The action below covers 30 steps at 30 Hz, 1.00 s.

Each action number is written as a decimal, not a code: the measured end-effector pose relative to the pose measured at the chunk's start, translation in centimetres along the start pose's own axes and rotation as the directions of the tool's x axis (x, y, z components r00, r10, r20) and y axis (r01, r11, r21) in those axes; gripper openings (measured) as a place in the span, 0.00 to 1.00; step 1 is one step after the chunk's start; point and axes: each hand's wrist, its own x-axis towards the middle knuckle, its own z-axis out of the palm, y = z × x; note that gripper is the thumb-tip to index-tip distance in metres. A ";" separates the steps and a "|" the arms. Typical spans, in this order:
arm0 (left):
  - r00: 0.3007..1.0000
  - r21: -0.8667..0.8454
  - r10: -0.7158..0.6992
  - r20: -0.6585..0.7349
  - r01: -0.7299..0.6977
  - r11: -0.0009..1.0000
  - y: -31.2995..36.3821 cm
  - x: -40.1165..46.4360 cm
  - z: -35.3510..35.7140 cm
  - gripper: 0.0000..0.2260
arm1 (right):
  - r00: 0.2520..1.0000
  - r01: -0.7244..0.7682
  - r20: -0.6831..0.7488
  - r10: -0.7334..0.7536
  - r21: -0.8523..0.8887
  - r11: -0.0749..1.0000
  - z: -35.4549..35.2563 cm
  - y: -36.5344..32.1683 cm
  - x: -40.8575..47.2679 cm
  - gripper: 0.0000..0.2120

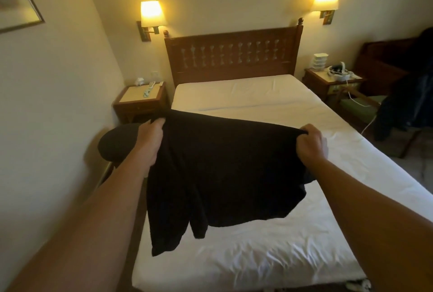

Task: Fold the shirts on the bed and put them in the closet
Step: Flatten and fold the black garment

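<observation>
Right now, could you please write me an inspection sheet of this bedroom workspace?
Surface: bed with white sheet, wrinkled near the foot.
Job's things: black fabric shirt, held up above the sheet, unfolded; no closet in view.
Clutter: left wooden nightstand and right wooden nightstand both carry small items.
Hands: left hand and right hand each grip the shirt's top edge.
Cables: white cable hangs beside the right nightstand.
Surroundings: wooden headboard, two lit wall lamps, dark garment on a chair.
</observation>
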 end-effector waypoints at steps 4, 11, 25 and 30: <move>0.987 0.090 -0.120 0.103 0.111 0.990 2.1 -1.3 0.3 0.18 | 0.999 -0.050 0.000 0.050 0.159 0.986 0.0 -0.9 -1.2 0.13; 0.976 0.237 0.058 0.212 -0.109 0.965 7.6 -0.1 -0.7 0.20 | 0.994 0.099 0.028 -0.103 0.111 0.989 -2.5 -4.3 1.3 0.08; 0.994 0.506 -0.090 -0.055 0.105 0.856 7.2 19.2 5.9 0.28 | 0.975 0.219 0.048 -0.217 -0.351 0.910 5.3 -5.5 17.5 0.06; 0.996 0.681 -0.087 0.008 0.058 0.730 -1.4 28.3 10.3 0.09 | 0.965 0.220 0.231 -0.123 -0.463 0.858 13.6 -0.4 25.2 0.05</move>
